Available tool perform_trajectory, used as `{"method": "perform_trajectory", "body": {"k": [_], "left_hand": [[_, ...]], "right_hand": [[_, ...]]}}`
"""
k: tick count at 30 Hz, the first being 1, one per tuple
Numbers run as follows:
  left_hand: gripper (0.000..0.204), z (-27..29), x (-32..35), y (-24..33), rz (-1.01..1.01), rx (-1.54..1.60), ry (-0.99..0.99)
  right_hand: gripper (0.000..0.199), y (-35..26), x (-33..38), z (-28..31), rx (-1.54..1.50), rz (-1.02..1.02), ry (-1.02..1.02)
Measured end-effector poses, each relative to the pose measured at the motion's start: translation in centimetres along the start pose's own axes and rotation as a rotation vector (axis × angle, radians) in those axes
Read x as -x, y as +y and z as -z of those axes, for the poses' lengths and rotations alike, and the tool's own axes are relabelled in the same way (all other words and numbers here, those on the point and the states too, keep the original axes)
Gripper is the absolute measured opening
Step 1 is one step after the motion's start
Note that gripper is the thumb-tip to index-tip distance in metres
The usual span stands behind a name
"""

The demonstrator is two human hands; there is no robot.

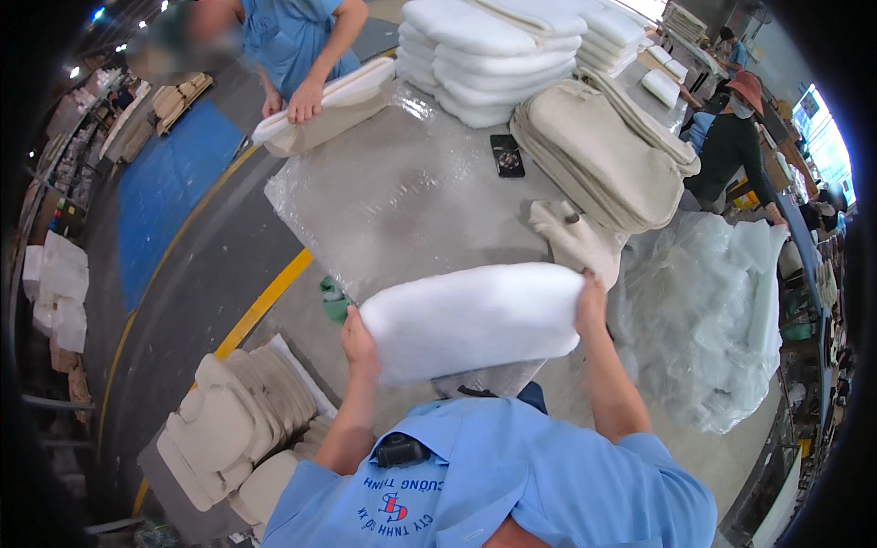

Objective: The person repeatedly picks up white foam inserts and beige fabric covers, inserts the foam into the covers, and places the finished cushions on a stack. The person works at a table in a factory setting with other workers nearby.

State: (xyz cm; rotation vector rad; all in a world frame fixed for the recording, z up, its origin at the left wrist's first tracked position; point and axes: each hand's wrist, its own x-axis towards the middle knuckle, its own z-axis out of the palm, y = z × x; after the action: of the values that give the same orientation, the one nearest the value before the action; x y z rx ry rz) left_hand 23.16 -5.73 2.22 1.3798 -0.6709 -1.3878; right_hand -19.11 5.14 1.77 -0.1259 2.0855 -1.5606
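Note:
A white sheet of fluffy padding (475, 320) with rounded corners is stretched between my two hands, just in front of my chest at the table's near edge. My left hand (359, 347) grips its left end, and my right hand (591, 306) is closed on its right end. Just beyond my right hand lies a loose beige fabric cover (571, 242) with a small dark object on it. Farther back is a pile of folded beige covers (594, 151). A tall stack of white padding (484, 59) stands behind the black phone (507, 155).
Clear plastic covers the table (393, 201). Across it, a person in blue (301, 46) holds a beige-and-white cushion (329, 105). A big plastic bag of white padding (703, 310) stands on my right, near another person (740, 146). Stacked beige cushions (228, 420) are at lower left.

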Motion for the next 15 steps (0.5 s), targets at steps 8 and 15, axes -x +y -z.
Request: {"method": "perform_trajectory", "body": {"k": [8, 15], "left_hand": [[0.037, 4.6, 5.6, 0.8, -0.155, 0.069, -0.244], [0.039, 4.2, 6.4, 6.9, -0.403, -0.563, -0.329]], "right_hand": [[0.043, 1.9, 6.8, 7.4, -0.663, 0.011, -0.219], [0.046, 3.7, 7.3, 8.9, -0.589, -0.073, -0.249]]}}
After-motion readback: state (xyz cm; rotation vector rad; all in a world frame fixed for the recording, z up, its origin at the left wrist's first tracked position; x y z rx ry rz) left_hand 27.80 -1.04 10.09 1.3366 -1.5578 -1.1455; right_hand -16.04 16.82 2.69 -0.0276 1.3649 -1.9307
